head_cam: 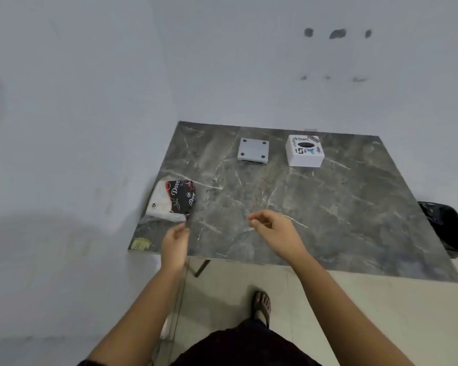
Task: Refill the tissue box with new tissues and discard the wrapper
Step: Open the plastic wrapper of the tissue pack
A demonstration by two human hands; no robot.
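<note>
Tissue pack (171, 199) | just beyond left fingers (181, 228) | untouched

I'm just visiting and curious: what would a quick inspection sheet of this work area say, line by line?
Surface: dark marble-look table set against a pale wall.
Job's things: white tissue box at the far right, round opening on top; grey base plate to its left, lying apart; Dove tissue pack in its wrapper at the near left edge.
Clutter: yellowish sticker on the near left corner.
Hands: left hand just short of the pack, holding nothing; right hand over the table, fingers loosely curled, empty.
Cables: nothing seen.
Surroundings: black-lined bin right of the table; tiled floor; a sandalled foot below.
</note>
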